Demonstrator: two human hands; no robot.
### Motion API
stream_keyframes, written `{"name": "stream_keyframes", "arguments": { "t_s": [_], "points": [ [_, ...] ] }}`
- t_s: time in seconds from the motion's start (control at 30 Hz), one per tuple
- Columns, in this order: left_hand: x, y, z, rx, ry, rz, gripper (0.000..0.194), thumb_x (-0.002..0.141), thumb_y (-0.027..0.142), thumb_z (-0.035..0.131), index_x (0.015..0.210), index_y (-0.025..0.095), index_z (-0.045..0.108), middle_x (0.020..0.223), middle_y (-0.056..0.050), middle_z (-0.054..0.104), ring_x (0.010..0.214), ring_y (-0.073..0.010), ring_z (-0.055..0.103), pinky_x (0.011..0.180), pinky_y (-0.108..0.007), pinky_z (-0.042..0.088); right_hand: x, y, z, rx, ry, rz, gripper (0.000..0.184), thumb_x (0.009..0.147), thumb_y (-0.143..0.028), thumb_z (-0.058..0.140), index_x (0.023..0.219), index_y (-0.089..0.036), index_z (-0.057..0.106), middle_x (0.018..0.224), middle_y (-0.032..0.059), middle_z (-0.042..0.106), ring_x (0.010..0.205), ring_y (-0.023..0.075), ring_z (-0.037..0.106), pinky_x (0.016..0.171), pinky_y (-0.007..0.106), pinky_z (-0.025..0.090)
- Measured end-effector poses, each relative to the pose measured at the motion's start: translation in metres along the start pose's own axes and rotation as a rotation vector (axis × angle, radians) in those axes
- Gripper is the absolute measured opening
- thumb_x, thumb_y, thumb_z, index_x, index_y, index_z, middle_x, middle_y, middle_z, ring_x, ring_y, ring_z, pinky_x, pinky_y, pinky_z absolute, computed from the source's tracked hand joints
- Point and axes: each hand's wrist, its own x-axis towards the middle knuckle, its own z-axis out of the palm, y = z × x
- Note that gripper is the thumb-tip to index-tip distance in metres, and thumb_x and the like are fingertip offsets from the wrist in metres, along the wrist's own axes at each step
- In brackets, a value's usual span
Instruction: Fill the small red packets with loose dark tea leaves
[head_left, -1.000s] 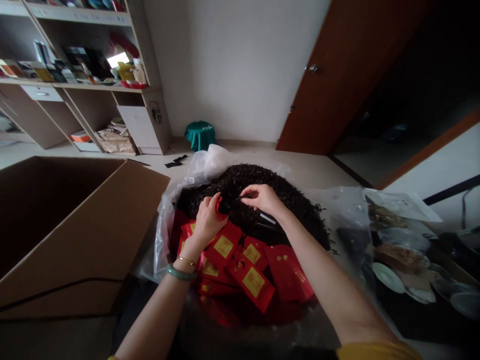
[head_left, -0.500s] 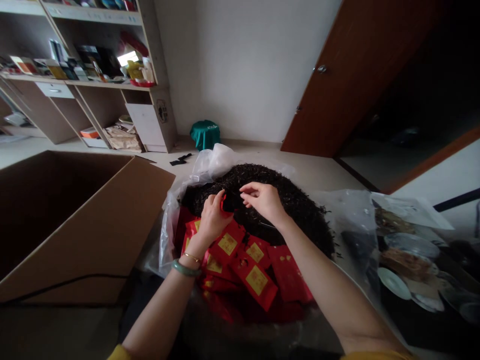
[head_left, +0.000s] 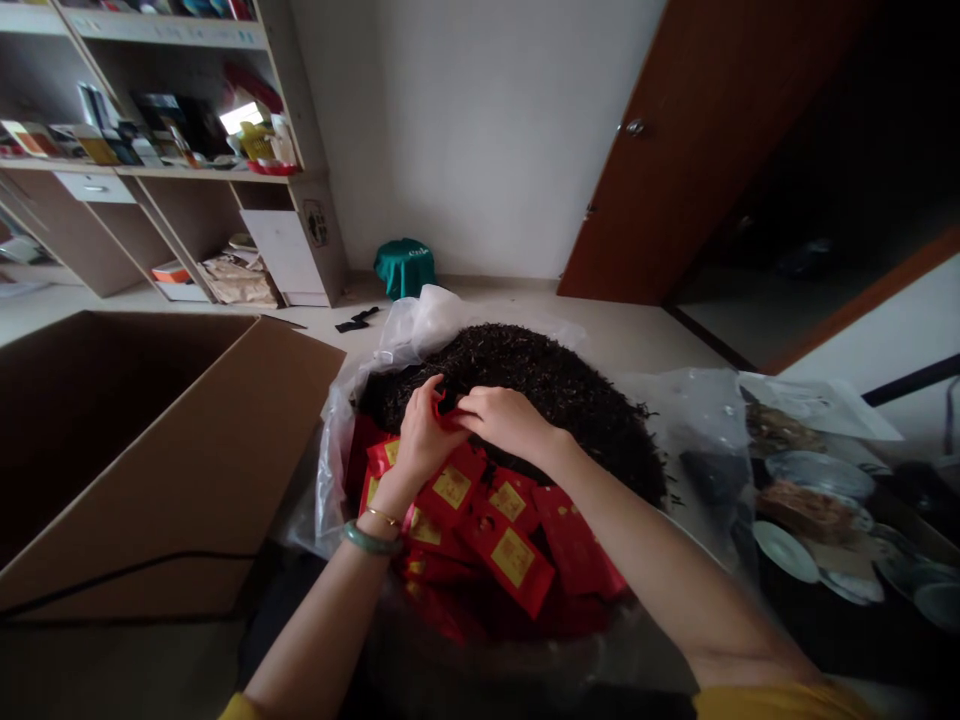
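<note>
Well, the left hand [head_left: 426, 436], gripping a red pouch [head_left: 445, 416], could tip it by slackening; the right hand [head_left: 511, 418]'s hold is unclear.

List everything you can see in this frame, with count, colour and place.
Held packet: one, red, in the left hand
Red packets: several, red with yellow labels, bag's near side
Loose dark leaves: one heap, blackish brown, bag's far side
Plastic bag: one, clear, around heap and packets
Cardboard box: one, brown, left
Shelf unit: one, pale, upper left, cluttered
Cloth-covered object: one, teal, by the wall
Door: one, reddish brown, upper right
Dishes: several, pale or clear, right
Bangle: one, green, left wrist
Bracelet: one, gold-coloured, left wrist
Sleeves: two, yellow, bottom edge
Left hand: one, bare, centre
Right hand: one, bare, fingers by held packet
</note>
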Motion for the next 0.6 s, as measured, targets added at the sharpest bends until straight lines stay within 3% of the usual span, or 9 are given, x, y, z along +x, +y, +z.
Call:
{"name": "stream_keyframes", "arguments": {
  "t_s": [0.1,0.2,0.33,0.47,0.6],
  "points": [
    [0.007,0.005,-0.009,-0.195,-0.116,-0.084,0.064,0.062,0.035,0.078,0.12,0.016,0.057,0.108,-0.009,0.064,0.095,-0.0229,0.061,0.088,-0.039,0.05,0.0,0.014,-0.007,0.126,0.054,-0.033,0.019,0.091,-0.022,0.056,0.097,-0.017,0.073,0.09,0.0072,0.07,0.083,0.0172,0.065,0.076,0.027,0.047],
    [0.012,0.01,-0.017,-0.469,-0.22,-0.254,0.053,0.067,0.045,0.073,0.109,0.014,0.066,0.091,-0.007,0.069,0.082,-0.0202,0.064,0.078,-0.035,0.052,-0.004,0.024,-0.013,0.241,0.121,-0.049,0.018,0.087,-0.014,0.058,0.098,-0.017,0.073,0.093,0.0064,0.072,0.085,0.0161,0.065,0.078,0.026,0.047],
    [0.012,0.015,-0.016,-0.727,-0.137,-0.443,0.046,0.067,0.049,0.074,0.096,0.013,0.07,0.086,-0.006,0.071,0.074,-0.0176,0.064,0.07,-0.03,0.052,-0.006,0.025,-0.016,0.353,0.187,-0.036,0.012,0.081,-0.014,0.064,0.089,-0.017,0.073,0.087,0.0032,0.072,0.078,0.0141,0.065,0.073,0.025,0.047],
    [0.011,0.018,-0.012,-0.772,0.009,-0.347,0.046,0.067,0.043,0.076,0.103,0.016,0.065,0.094,-0.005,0.07,0.08,-0.0157,0.065,0.073,-0.027,0.052,-0.003,0.022,-0.015,0.359,0.225,-0.01,0.005,0.079,-0.015,0.065,0.076,-0.016,0.069,0.074,0.0013,0.068,0.066,0.0122,0.059,0.065,0.024,0.043],
    [0.011,0.015,-0.01,-0.693,-0.059,-0.278,0.048,0.059,0.038,0.082,0.098,0.016,0.063,0.09,-0.004,0.07,0.079,-0.0174,0.066,0.072,-0.028,0.053,0.0,0.025,-0.017,0.397,0.33,-0.005,0.007,0.08,-0.015,0.062,0.073,-0.016,0.064,0.075,0.0011,0.065,0.065,0.0115,0.056,0.063,0.024,0.041]
  ]
}}
